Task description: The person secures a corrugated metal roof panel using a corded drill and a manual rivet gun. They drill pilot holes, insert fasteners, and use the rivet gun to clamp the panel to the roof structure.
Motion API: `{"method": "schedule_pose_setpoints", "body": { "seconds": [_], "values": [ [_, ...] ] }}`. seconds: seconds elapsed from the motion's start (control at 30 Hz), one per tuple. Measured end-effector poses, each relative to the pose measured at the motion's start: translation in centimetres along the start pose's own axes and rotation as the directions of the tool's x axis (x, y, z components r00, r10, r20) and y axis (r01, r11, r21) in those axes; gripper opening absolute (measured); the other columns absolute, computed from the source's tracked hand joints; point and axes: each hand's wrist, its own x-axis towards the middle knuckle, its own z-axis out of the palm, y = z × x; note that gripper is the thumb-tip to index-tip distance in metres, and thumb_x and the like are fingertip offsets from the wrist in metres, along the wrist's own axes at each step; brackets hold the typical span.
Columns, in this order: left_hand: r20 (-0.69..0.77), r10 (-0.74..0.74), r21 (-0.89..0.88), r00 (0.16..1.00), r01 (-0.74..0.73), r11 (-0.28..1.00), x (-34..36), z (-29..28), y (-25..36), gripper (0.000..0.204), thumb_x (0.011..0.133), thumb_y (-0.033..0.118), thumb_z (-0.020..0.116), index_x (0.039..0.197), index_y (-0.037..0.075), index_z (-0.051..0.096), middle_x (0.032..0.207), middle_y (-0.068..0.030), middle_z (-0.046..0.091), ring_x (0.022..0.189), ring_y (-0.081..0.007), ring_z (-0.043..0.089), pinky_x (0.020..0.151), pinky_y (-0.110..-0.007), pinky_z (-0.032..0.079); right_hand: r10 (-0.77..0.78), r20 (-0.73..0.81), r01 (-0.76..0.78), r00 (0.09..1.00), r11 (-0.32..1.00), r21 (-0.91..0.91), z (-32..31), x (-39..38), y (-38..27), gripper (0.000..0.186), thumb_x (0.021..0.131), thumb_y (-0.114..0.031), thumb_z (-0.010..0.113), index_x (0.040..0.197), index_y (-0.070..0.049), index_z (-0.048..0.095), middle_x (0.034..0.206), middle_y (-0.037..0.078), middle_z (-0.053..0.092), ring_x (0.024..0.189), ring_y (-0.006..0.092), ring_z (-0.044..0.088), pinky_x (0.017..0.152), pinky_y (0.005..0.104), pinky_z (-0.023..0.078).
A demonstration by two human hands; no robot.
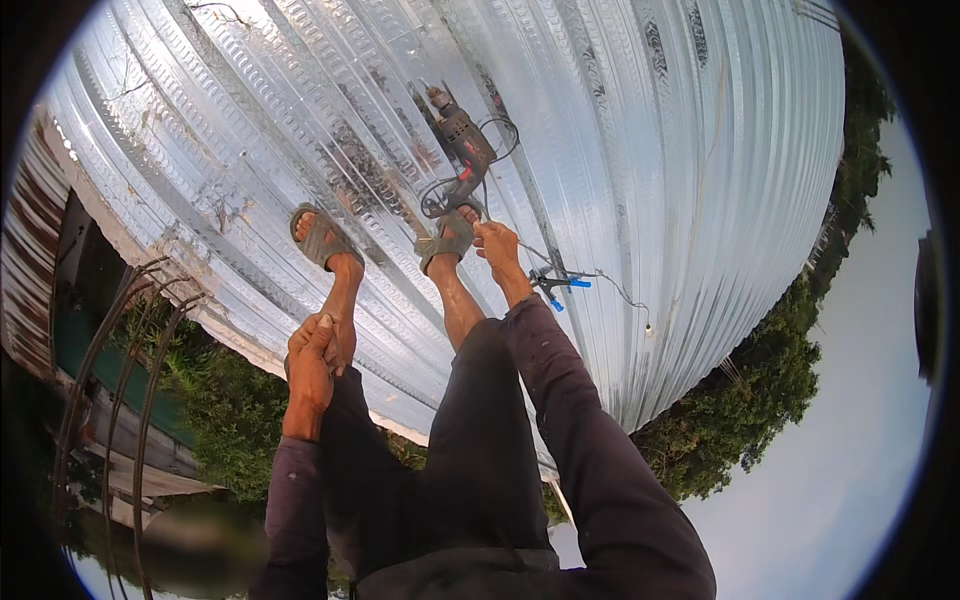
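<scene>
Your left hand [312, 362] and right hand [499, 252] are curled, gripping what, if anything, I cannot tell, while the black, red-marked drill [467, 140] lies well in from the metal sheeting's [600, 165] left edge.

Looks like glossy, silvery metal right across the corrugated sheeting [680, 200], ridged and embossed, dull where smeared dark. Over to the drill [466, 140]: mostly matt dark plastic there, with bare metal at the chuck [438, 97]. Smooth plastic, apparently, on the blue handles [579, 283]. Matt cloth along the sleeves [590, 430], likewise on the trousers [475, 430]. And rough-looking brownish metal on those bent rods [150, 390]!
</scene>
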Motion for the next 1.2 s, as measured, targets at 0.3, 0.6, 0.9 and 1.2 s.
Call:
{"method": "schedule_pose_setpoints", "body": {
  "seconds": [0.3,0.6,0.9,1.2],
  "values": [
    [-0.034,-0.073,0.001,0.997,0.073,0.997,7.4,6.1,1.2,0.026,0.108,0.027,0.054,0.106,0.003,0.063,0.056,0.0063,0.031,0.044,-0.0063,0.032,0.043,-0.025,0.034,-0.060,-0.395,-0.017,0.917,0.982,-0.189,8.2,22.4,6.3,0.075,0.074,-0.027,0.087,0.131,0.005,0.052,0.117,0.023,0.067,0.111,0.0368,0.066,0.097,0.0437,0.050],
    [0.222,-0.232,0.099,0.947,0.215,0.972,10.8,11.5,6.7,0.031,0.109,0.024,0.052,0.114,-0.003,0.065,0.060,0.0013,0.044,0.050,-0.0087,0.039,0.049,-0.025,0.034,0.032,0.157,-0.092,0.987,0.915,0.393,2.1,22.9,6.4,0.043,0.085,-0.011,0.081,0.120,0.002,0.058,0.100,0.009,0.067,0.083,0.0204,0.068,0.051,0.0322,0.057],
    [0.309,0.513,0.019,0.801,-0.545,0.838,16.2,12.0,9.2,0.029,0.108,0.020,0.049,0.106,-0.007,0.061,0.053,0.0017,0.042,0.039,-0.0065,0.033,0.038,-0.027,0.035,-0.117,0.233,-0.034,0.965,0.829,0.558,1.7,26.7,7.8,0.039,0.085,-0.015,0.081,0.117,0.001,0.065,0.095,0.005,0.067,0.082,0.0165,0.066,0.072,0.0327,0.057],
    [0.525,0.523,0.585,0.672,-0.731,0.352,21.1,18.5,12.9,0.038,0.106,0.032,0.056,0.115,-0.004,0.063,0.055,0.0084,0.035,0.045,-0.0014,0.029,0.043,-0.019,0.030,-0.046,0.268,-0.202,0.962,0.540,0.817,2.6,23.9,5.6,0.038,0.092,-0.027,0.077,0.119,-0.006,0.061,0.094,0.011,0.068,0.063,0.0167,0.062,0.051,0.0336,0.055]
  ]
}}
